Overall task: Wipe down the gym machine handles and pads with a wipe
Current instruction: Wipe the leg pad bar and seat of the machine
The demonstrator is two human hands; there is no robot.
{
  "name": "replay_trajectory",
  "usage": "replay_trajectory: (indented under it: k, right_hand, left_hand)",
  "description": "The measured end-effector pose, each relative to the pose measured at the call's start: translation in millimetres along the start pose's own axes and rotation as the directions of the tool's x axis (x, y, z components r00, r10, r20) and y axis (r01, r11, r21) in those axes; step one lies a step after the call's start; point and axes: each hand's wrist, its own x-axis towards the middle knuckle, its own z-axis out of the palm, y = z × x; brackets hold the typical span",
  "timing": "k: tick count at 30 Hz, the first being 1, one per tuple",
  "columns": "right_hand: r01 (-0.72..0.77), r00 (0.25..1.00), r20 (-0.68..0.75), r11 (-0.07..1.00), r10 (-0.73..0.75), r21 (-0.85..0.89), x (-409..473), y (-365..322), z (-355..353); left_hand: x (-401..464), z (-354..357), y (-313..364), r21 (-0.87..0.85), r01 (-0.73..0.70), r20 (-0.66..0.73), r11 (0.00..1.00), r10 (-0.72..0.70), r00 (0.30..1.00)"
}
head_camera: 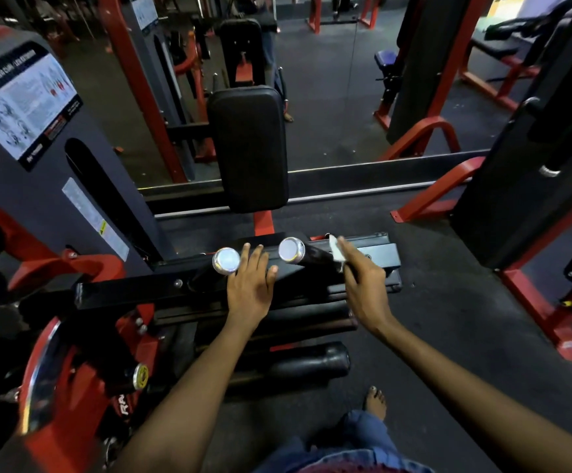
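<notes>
white wipe sits against the black handle with the chrome end cap, low on the machine in front of the upright back pad. step in hand looks like wiping that handle: wrap the wipe round the grip, run its full length, then the second handle. right hand pinches the wipe, fingers partly curled. left hand flat, fingers straight, resting on the bar beside the second handle, holding nothing

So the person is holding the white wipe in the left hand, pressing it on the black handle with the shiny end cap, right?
Not quite: the head view shows the wipe in the right hand, on the black handle with the shiny end cap. The left hand rests open beside the other handle, holding nothing.
</notes>
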Motion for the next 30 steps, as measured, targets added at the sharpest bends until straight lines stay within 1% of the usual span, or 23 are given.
replay_trajectory:
  k: [1,2,4,5,6,9,12,13,14,15,16,17,18,19,20,21,22,23,24,25,27,29,30]
  right_hand:
    - [0.091,0.995,-0.047,0.995,-0.089,0.036,-0.6,-15.2,1.8]
    - [0.208,0.977,-0.055,0.977,-0.205,0.053,-3.1,-29.2,4.9]
    - [0.455,0.890,0.028,0.891,-0.455,0.015,-11.0,-39.6,15.8]
    - [0.527,0.848,0.082,0.850,-0.524,-0.023,-13.6,-34.3,21.2]
    - [0.549,0.833,0.116,0.834,-0.541,-0.051,-14.9,-25.2,24.2]
    - [0.463,0.880,0.192,0.874,-0.434,-0.147,-19.5,11.1,21.2]
    - [0.337,0.924,0.275,0.906,-0.266,-0.255,-23.3,49.1,4.7]
    - [0.267,0.945,0.261,0.923,-0.195,-0.278,-24.5,55.0,0.5]
    - [0.186,0.968,0.215,0.944,-0.128,-0.272,-26.0,54.9,-1.4]
    - [0.104,0.988,0.134,0.969,-0.075,-0.226,-25.1,47.6,-0.9]
    - [0.041,0.999,0.034,0.990,-0.037,-0.132,-21.9,33.8,1.4]
    - [0.020,0.998,-0.055,1.000,-0.021,-0.023,-16.3,13.6,4.2]
    - [0.025,0.995,-0.102,0.997,-0.017,0.073,-8.7,-10.3,6.8]
    - [0.037,0.995,-0.093,0.986,-0.022,0.160,2.8,-32.9,7.5]
    - [0.022,1.000,-0.022,0.974,-0.017,0.228,16.7,-50.7,6.6]
    - [-0.009,0.994,0.110,0.966,-0.020,0.259,31.6,-62.6,5.1]
    - [-0.039,0.958,0.284,0.969,-0.033,0.243,44.8,-69.9,4.2]
    - [-0.036,0.893,0.447,0.982,-0.051,0.183,55.8,-73.2,4.0]
    - [-0.003,0.834,0.548,0.995,-0.054,0.103,64.4,-71.0,4.0]
    - [0.019,0.797,0.603,0.999,-0.034,0.032,71.3,-64.8,3.8]
    - [-0.005,0.742,0.667,0.996,0.065,-0.092,80.6,-47.2,0.3]
    - [-0.017,0.720,0.678,0.980,0.148,-0.196,83.9,-25.3,-2.7]
    - [-0.009,0.732,0.658,0.968,0.178,-0.252,83.9,-13.9,-3.6]
  left_hand:
    - [-0.1,1.1,-0.5,0.009,-0.003,-0.013,1.000,0.003,1.000]
    - [-0.6,2.1,-0.3,0.013,-0.005,-0.021,1.000,0.005,1.000]
    - [-2.0,4.5,-0.4,0.010,-0.009,-0.035,1.000,0.009,0.999]
    - [-2.5,6.0,-0.7,0.006,-0.011,-0.037,1.000,0.012,0.999]
    - [-2.6,6.7,-1.1,0.004,-0.014,-0.034,1.000,0.014,0.999]
    - [-2.0,8.7,-2.1,0.016,-0.014,-0.049,1.000,0.015,0.999]
    - [-1.9,9.9,-2.3,0.023,-0.022,-0.073,0.999,0.024,0.997]
    - [-2.4,10.1,-2.5,0.023,-0.022,-0.077,0.999,0.024,0.997]
    - [-3.1,9.9,-2.2,0.022,-0.020,-0.078,1.000,0.022,0.997]
    - [-3.1,9.9,-1.9,0.022,-0.018,-0.080,1.000,0.020,0.997]
    - [-2.9,9.7,-1.7,0.021,-0.017,-0.082,1.000,0.019,0.996]
    - [-2.4,10.2,-1.6,0.019,-0.017,-0.085,1.000,0.019,0.996]
    - [-2.3,10.2,-1.6,0.016,-0.021,-0.088,1.000,0.022,0.996]
    - [-2.2,10.8,-1.8,0.013,-0.025,-0.094,1.000,0.026,0.995]
    - [-2.6,11.0,-1.9,0.009,-0.026,-0.099,1.000,0.027,0.995]
    - [-2.8,11.1,-2.1,0.004,-0.026,-0.102,1.000,0.026,0.994]
    - [-3.3,10.9,-2.4,-0.003,-0.025,-0.097,1.000,0.025,0.995]
    - [-3.7,10.4,-2.5,-0.007,-0.023,-0.090,1.000,0.023,0.996]
    - [-4.2,10.1,-2.5,-0.005,-0.022,-0.083,1.000,0.022,0.996]
    - [-4.0,10.1,-2.4,0.000,-0.023,-0.080,1.000,0.023,0.997]
    - [-3.8,9.5,-1.3,0.011,-0.020,-0.081,1.000,0.021,0.997]
    - [-3.1,8.5,-0.2,0.007,-0.016,-0.085,1.000,0.016,0.996]
    - [-2.9,8.0,0.2,0.001,-0.017,-0.084,1.000,0.017,0.996]
